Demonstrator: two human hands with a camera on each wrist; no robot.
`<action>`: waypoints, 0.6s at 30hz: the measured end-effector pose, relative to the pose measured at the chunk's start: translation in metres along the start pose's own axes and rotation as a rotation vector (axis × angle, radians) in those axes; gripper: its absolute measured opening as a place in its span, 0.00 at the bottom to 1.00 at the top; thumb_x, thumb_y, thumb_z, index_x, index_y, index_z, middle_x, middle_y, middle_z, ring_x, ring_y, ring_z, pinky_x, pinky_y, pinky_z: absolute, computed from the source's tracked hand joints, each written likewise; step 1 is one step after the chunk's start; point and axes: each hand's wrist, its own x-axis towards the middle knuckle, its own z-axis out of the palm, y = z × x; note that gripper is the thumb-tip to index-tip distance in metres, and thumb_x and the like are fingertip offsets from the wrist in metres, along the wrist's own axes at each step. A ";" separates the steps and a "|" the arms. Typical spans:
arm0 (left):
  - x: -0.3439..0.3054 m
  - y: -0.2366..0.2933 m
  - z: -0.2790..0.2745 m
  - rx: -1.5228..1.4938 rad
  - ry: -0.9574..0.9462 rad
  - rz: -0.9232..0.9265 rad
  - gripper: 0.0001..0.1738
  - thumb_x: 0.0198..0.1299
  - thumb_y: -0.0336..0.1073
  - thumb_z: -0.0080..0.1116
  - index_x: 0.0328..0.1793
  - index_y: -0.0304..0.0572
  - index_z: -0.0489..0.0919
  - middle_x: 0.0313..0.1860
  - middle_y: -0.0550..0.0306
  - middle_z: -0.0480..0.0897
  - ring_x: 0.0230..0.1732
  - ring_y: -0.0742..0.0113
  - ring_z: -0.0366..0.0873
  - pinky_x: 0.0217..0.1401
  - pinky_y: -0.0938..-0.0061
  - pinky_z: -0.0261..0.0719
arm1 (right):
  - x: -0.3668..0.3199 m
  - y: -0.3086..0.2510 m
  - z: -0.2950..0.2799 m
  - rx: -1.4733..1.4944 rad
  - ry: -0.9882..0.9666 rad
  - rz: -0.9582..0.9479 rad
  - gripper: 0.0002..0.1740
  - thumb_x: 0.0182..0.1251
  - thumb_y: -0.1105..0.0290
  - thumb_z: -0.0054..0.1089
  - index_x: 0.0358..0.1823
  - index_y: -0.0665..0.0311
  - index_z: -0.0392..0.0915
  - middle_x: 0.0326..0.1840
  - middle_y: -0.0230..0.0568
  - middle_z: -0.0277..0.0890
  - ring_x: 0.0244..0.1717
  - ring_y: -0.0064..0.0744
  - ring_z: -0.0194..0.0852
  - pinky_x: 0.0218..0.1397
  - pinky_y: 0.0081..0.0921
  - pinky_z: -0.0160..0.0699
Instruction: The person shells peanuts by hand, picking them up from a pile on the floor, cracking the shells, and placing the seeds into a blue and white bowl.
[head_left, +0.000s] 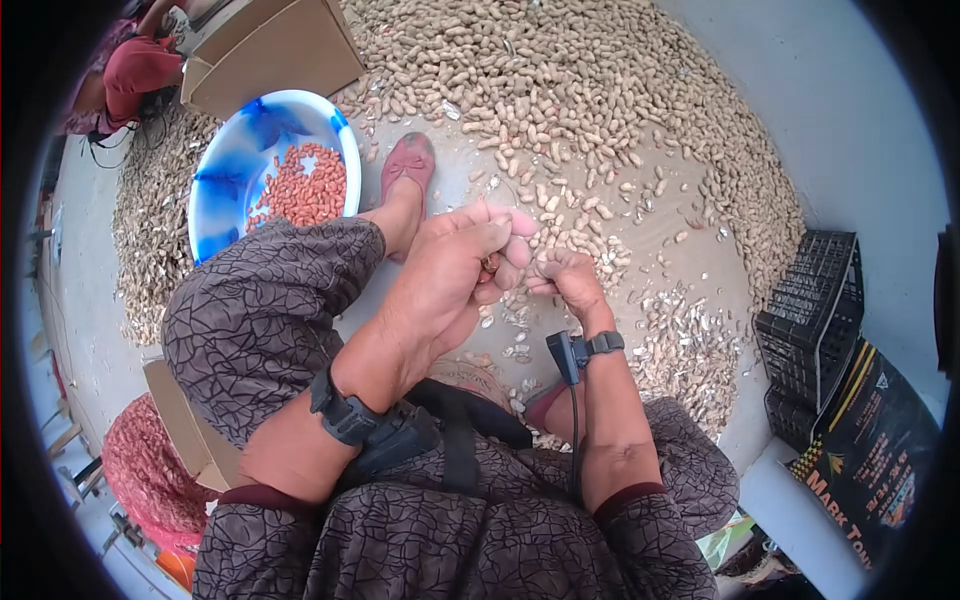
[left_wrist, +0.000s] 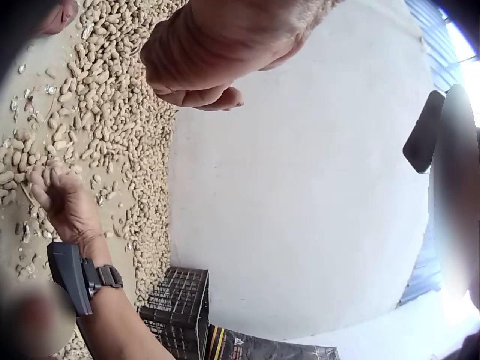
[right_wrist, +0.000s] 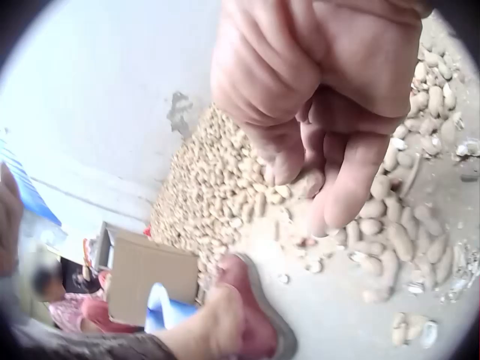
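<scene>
My left hand, in the head view, is raised over the floor with its fingers curled, and reddish shelled peanut kernels show inside them. Close to its right, my right hand is bent over some loose peanuts. In the right wrist view its thumb and fingers pinch an unshelled peanut. From the left wrist, the left hand shows mainly its outer side, so its contents are hidden there. A blue and white basin to the left contains red peanut kernels.
A large heap of unshelled peanuts spreads along the wall ahead. Broken shells lie at the right, near black crates and a black printed bag. A cardboard box and another person are at upper left.
</scene>
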 end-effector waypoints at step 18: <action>-0.012 -0.007 -0.002 0.026 -0.107 -0.074 0.14 0.62 0.37 0.43 0.38 0.31 0.74 0.23 0.62 0.73 0.16 0.81 0.61 0.13 0.89 0.55 | -0.127 -0.099 0.037 0.336 -0.042 -0.636 0.06 0.53 0.75 0.58 0.31 0.67 0.71 0.33 0.43 0.76 0.31 0.26 0.76 0.38 0.22 0.76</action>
